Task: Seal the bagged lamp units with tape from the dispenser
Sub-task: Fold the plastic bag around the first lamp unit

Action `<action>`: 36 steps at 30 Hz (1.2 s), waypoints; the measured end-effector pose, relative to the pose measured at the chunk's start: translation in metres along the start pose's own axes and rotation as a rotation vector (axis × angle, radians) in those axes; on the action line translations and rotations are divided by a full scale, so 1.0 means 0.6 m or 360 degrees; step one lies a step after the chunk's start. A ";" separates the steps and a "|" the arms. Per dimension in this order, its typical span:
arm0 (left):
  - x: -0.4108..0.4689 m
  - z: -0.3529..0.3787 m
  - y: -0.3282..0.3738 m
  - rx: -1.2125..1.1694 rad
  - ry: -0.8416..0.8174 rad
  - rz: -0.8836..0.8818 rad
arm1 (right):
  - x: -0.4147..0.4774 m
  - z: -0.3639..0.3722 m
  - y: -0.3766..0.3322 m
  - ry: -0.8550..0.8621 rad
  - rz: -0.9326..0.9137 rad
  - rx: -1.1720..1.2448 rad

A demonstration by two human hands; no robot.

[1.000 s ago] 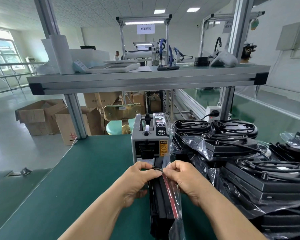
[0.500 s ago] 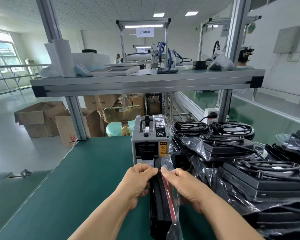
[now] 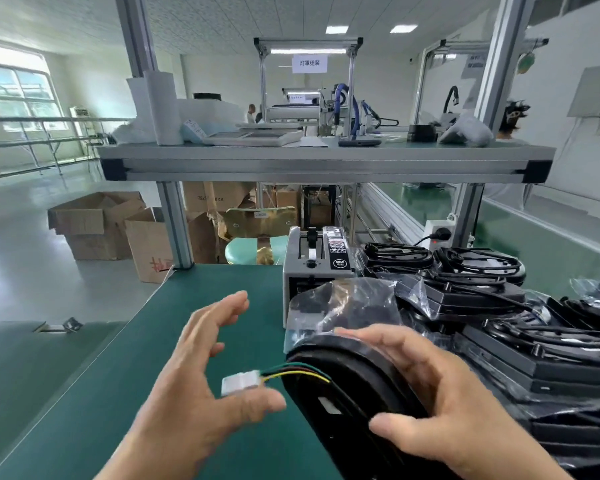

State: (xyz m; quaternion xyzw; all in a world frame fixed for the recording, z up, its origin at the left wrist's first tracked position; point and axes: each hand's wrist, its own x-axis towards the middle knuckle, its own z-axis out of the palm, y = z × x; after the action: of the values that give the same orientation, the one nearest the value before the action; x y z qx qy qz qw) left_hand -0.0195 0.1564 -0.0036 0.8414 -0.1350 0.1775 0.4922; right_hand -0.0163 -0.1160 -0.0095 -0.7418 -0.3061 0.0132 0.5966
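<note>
Two bare hands are seen in the lower half of the frame, over a green table mat (image 3: 146,348). The right hand (image 3: 440,403), at lower right, is curled round a black oval lamp unit (image 3: 343,389) in a clear plastic bag (image 3: 347,306). The left hand (image 3: 201,386), at lower centre, is spread wide and nothing is held by it. A small white connector (image 3: 240,383) on coloured wires (image 3: 291,371) is seen just above the left thumb. A grey tape dispenser (image 3: 317,261) is placed behind the bag, at centre. More bagged black units (image 3: 506,306) are piled at right.
</note>
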 end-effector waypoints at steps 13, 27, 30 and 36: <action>-0.022 -0.047 0.041 -0.0333 -0.0640 0.0217 | 0.022 0.014 -0.062 -0.0536 -0.0116 0.0166; 0.157 -0.079 -0.245 -0.1198 0.0913 -0.1224 | 0.041 0.062 -0.018 0.0450 0.0000 -0.0390; 0.223 -0.094 -0.323 -0.1166 0.1117 -0.1452 | 0.010 0.074 -0.003 0.0519 0.0192 -0.0368; 0.282 -0.074 -0.414 -0.0972 0.1295 -0.1611 | -0.011 0.044 -0.025 0.0396 0.0306 -0.0723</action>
State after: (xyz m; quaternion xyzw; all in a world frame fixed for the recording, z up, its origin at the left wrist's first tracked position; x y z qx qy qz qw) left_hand 0.2254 0.3052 -0.1042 0.4927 0.4224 0.1814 0.7389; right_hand -0.0384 -0.0944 -0.0058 -0.8781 -0.1537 -0.0906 0.4440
